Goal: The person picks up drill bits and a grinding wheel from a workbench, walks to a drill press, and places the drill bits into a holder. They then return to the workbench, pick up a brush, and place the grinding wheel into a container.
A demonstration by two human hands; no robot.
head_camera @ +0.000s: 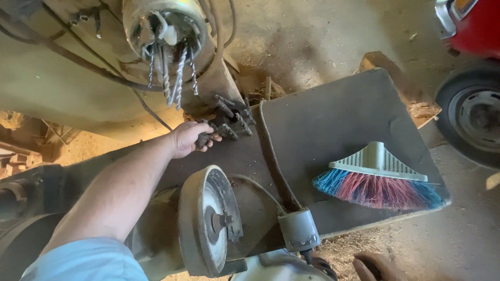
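Head view: I'm closing left hand (188,138) grip on dark metal piece (204,139) beside brush head (376,177); right hand (376,266) grip unclear; lifting needs firm hold.

Place: a woodworking workshop or shed.
Floor: bare dirt floor (333,36) strewn with sawdust.
Machinery: heavy, grimy machine tabletop (333,119) with a metal wheel (208,221) and cables.
Tooling: twisted drill bits (172,73) hanging from a cylindrical holder.
Cleaning gear: brush head (377,179).
Surroundings: red vehicle (469,21) with tyre (471,112) alongside.
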